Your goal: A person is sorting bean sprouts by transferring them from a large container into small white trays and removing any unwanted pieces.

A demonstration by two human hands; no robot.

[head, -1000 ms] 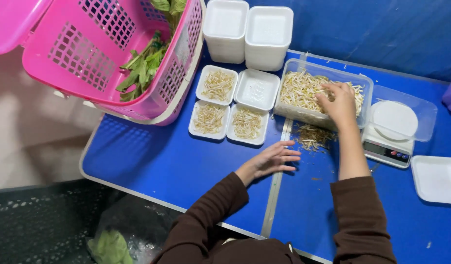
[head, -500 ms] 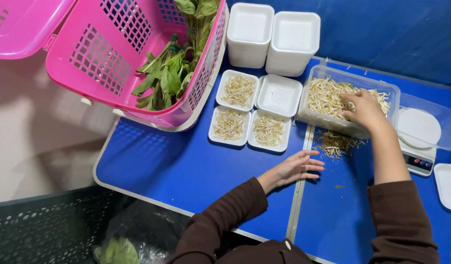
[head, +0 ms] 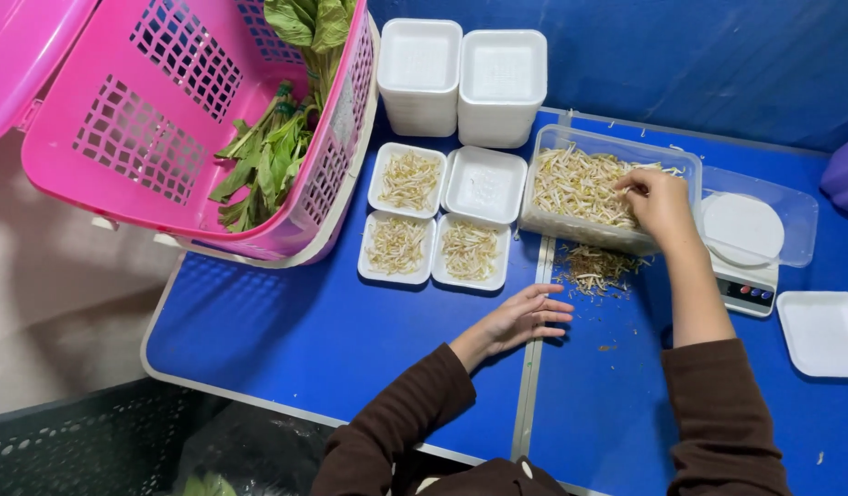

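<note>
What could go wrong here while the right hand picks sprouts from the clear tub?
The right hand digs in the clear tub of sprouts, so strands may spill onto the loose pile already littering the table. The pink basket overhangs the table edge and might tip.

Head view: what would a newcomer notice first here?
The big pink basket at upper left, tipped on the blue table with green leaves inside. Then the clear tub of bean sprouts at centre right, with the right hand reaching in, and the four small white trays beside it, three filled. The left hand rests flat on the table.
</note>
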